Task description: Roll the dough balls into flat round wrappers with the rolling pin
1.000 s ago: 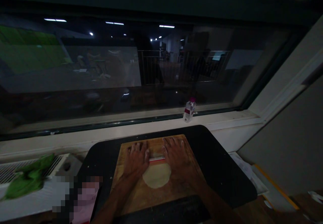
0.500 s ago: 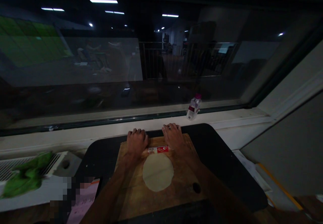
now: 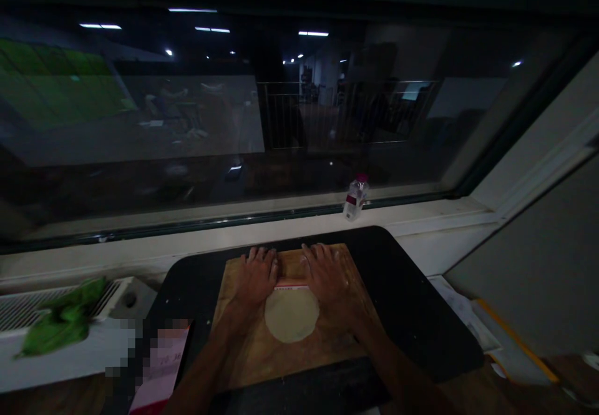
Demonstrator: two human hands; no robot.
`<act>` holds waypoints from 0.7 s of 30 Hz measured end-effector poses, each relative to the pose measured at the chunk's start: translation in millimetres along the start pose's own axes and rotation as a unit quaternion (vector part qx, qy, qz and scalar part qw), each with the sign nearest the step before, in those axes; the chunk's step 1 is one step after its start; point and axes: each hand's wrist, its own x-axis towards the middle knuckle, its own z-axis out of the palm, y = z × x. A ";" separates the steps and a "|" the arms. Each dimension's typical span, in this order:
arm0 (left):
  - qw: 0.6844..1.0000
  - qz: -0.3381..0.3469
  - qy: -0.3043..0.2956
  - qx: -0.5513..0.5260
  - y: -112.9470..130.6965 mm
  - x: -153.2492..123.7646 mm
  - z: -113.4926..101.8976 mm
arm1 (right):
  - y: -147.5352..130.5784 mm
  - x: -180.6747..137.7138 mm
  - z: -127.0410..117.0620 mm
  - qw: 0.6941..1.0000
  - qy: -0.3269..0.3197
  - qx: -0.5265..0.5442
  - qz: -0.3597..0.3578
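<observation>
A thin, pale round of dough (image 3: 292, 316) lies flat on a wooden board (image 3: 262, 365). Across its far edge is a rolling pin (image 3: 291, 281), with a strip of red-and-white label showing. My left hand (image 3: 258, 278) rests palm down over the pin's left part, fingers stretched forward. Over the right part lies my right hand (image 3: 324, 276), also palm down with its fingers extended and a little apart. Both hands press on the pin rather than wrap round it, and they hide its ends. Whitish dust marks the fingers.
The board sits on a black table (image 3: 412, 315) against a white window sill (image 3: 412, 212). A clear bottle with a purple cap (image 3: 355, 200) stands on the sill. Left are a green cloth (image 3: 63, 321) on a white radiator (image 3: 128, 299) and a pink sheet (image 3: 161, 365).
The rolling pin has turned, so its label shows only as a narrow strip. My fingers have gone from curled over to stretched out flat. The view has shifted slightly.
</observation>
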 end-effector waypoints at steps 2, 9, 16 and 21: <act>1.000 0.001 0.006 -0.008 2.7 -16.2 1.4 | -3.7 -15.1 -7.6 1.000 -0.014 0.014 -0.019; 0.990 0.001 -0.007 -0.141 3.5 -35.6 -7.7 | 9.7 -45.1 -38.0 0.979 -0.107 0.087 -0.148; 0.949 -0.089 0.043 -0.299 -14.4 -30.3 -17.0 | 42.7 -44.5 -37.0 0.991 -0.105 0.076 -0.023; 0.957 -0.028 -0.065 -0.280 6.7 -27.5 -10.5 | 48.6 -41.1 -29.9 0.995 -0.086 0.050 0.013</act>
